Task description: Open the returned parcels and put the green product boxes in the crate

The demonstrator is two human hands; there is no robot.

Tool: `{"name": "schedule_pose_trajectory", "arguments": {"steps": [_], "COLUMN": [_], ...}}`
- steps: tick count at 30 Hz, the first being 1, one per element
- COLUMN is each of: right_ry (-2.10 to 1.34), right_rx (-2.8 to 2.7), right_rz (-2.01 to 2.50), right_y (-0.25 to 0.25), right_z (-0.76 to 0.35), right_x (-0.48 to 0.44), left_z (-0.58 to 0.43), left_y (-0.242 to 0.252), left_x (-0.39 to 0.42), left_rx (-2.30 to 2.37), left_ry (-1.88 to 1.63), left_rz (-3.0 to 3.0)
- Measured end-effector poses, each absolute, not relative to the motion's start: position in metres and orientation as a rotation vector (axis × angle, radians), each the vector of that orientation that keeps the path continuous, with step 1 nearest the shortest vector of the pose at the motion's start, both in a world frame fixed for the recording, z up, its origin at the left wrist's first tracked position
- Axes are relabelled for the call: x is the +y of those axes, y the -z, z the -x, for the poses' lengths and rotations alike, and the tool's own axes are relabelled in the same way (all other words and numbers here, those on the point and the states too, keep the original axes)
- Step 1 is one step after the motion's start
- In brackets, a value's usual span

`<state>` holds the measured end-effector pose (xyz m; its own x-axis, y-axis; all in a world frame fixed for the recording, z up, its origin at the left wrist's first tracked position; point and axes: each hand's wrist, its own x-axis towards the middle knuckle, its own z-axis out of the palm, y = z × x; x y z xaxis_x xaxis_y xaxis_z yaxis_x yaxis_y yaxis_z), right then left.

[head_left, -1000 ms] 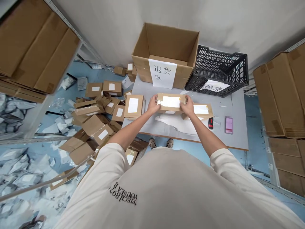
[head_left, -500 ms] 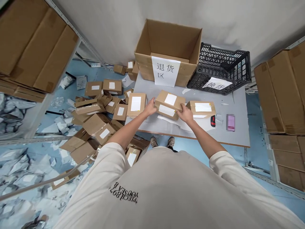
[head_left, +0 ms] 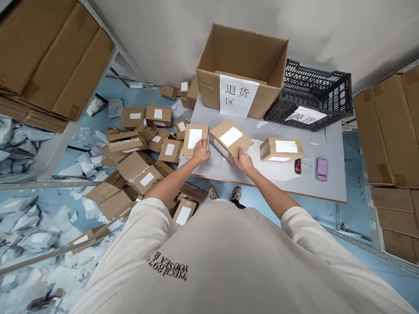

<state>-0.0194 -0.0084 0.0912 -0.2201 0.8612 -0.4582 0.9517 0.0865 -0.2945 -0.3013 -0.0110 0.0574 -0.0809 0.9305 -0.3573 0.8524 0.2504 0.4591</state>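
Note:
My right hand (head_left: pixel 245 161) grips the near right corner of a small cardboard box (head_left: pixel 240 146), which is turned at an angle with a white label on top. Its left end looks tilted. My left hand (head_left: pixel 200 151) is off that box, over the near right corner of another labelled carton (head_left: pixel 189 147), with its thumb apart from slightly bent fingers. Whether it presses on that carton is hard to tell. A third small labelled box (head_left: pixel 271 152) sits to the right, with a red and black tool (head_left: pixel 297 166) beside it.
On the table (head_left: pixel 335 183) stand a large open carton (head_left: pixel 209 89) with a paper sign and a black plastic crate (head_left: pixel 330 113). A pixelated pink item (head_left: pixel 321 169) lies at the right. Piled boxes (head_left: pixel 135 165) and plastic bags (head_left: pixel 42 240) cover the floor leftward. Shelves flank both sides.
My left hand has let go of the middle box and moved left over the neighbouring carton. The middle box has been turned in my right hand, and the view has shifted slightly.

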Motion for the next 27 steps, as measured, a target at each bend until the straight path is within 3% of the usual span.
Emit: {"name": "schedule_pose_trajectory", "arguments": {"steps": [7, 12, 19, 27], "right_ry": [0.660, 0.717, 0.689, 0.869], "right_rx": [2.465, 2.268, 2.229, 2.312], "right_rz": [-1.683, -1.597, -1.810, -1.732], "right_y": [-0.079, -0.063, -0.057, -0.059], "right_z": [0.006, -0.012, 0.021, 0.059], "right_x": [0.030, 0.056, 0.033, 0.015], "left_z": [0.319, 0.336, 0.351, 0.365], "left_y": [-0.055, -0.050, -0.049, -0.057], "left_x": [-0.033, -0.043, -0.047, -0.040], "left_rx": [1.944, 1.920, 1.779, 1.706], "left_ry": [-0.104, -0.025, 0.022, 0.104], "left_rz": [-1.649, -1.641, -1.708, -1.778]}}
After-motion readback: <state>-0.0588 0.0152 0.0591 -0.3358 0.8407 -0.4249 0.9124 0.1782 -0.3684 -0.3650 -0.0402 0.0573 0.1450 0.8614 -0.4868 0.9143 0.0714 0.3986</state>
